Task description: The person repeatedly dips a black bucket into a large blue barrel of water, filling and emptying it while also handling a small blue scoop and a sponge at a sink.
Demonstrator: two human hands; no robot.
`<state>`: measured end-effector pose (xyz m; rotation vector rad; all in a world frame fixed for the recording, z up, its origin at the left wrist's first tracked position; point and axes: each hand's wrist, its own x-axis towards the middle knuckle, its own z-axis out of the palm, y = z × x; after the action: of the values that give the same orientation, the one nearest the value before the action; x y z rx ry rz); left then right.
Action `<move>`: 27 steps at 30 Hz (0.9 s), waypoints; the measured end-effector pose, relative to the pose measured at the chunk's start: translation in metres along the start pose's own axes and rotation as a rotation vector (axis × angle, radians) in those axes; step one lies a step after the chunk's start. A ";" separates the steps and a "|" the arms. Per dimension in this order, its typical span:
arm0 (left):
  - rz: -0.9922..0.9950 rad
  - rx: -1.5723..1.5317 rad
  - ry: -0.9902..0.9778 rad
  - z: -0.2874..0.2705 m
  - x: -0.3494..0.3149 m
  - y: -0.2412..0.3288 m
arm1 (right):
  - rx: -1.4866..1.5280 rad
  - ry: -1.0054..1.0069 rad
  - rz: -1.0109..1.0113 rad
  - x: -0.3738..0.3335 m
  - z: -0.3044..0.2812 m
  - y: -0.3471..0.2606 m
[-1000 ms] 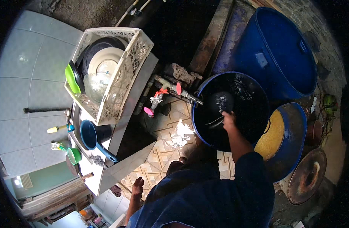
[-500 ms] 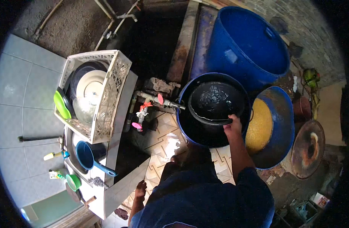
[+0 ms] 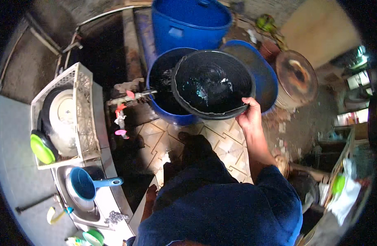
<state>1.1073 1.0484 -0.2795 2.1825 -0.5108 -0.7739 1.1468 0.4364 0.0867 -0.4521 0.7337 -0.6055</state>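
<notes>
My right hand (image 3: 250, 115) grips the near right rim of a round black basin (image 3: 213, 69), thumb over the edge. The basin's inside glistens with what looks like water. It is held above a blue drum (image 3: 174, 119) and partly overlaps the drum's right side. Dark water shows in the uncovered part of the drum. My left hand (image 3: 151, 192) hangs low beside my body, near the counter and away from the basin; it is dark there and its fingers are not clear.
Taps with pink handles (image 3: 120, 132) stick out left of the drum. Behind stands a taller blue barrel (image 3: 188, 35); to the right are a blue tub (image 3: 260, 74) and a rusty-lidded drum (image 3: 297, 78). Left are a dish crate (image 3: 85, 123) and a blue dipper (image 3: 82, 184) over the sink.
The black basin has risen out of the drum and come over its right side in my right hand. The view has turned toward the right.
</notes>
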 end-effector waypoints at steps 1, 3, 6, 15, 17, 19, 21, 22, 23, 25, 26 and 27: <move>-0.367 -0.318 -0.076 -0.006 0.003 0.007 | 0.021 0.024 -0.064 -0.023 -0.021 -0.004; -0.482 -0.342 -0.153 -0.015 -0.002 0.001 | 0.089 0.092 -0.125 -0.078 -0.023 -0.004; 0.035 0.093 -0.269 -0.029 -0.003 -0.026 | 0.174 0.204 -0.180 -0.127 -0.128 -0.004; 0.479 0.835 -0.811 -0.041 0.065 -0.036 | 0.322 0.561 -0.452 -0.312 -0.320 0.076; 0.742 0.679 -0.623 -0.044 0.076 -0.029 | 0.402 0.659 -0.509 -0.353 -0.370 0.099; 0.485 0.263 -0.473 -0.031 0.082 -0.009 | 0.460 0.759 -0.582 -0.391 -0.427 0.130; -0.512 -0.197 -0.437 -0.020 0.082 0.006 | 0.546 0.826 -0.532 -0.417 -0.424 0.128; -0.576 -0.358 -0.607 -0.026 0.091 0.018 | 0.594 0.846 -0.525 -0.430 -0.431 0.133; -0.643 -0.520 -0.779 -0.032 0.102 0.035 | 0.654 0.932 -0.519 -0.446 -0.457 0.147; -0.653 -0.527 -0.875 -0.028 0.115 0.079 | 0.701 0.953 -0.606 -0.468 -0.489 0.162; -0.597 -0.369 -0.804 -0.021 0.117 0.101 | 0.729 0.985 -0.653 -0.478 -0.499 0.165; -0.577 -0.283 -0.769 -0.012 0.115 0.120 | 0.752 1.052 -0.633 -0.487 -0.510 0.167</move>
<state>1.1865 0.9125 -0.2240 1.7109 -0.0978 -1.8977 0.5465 0.7903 -0.1124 0.4240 1.2673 -1.6952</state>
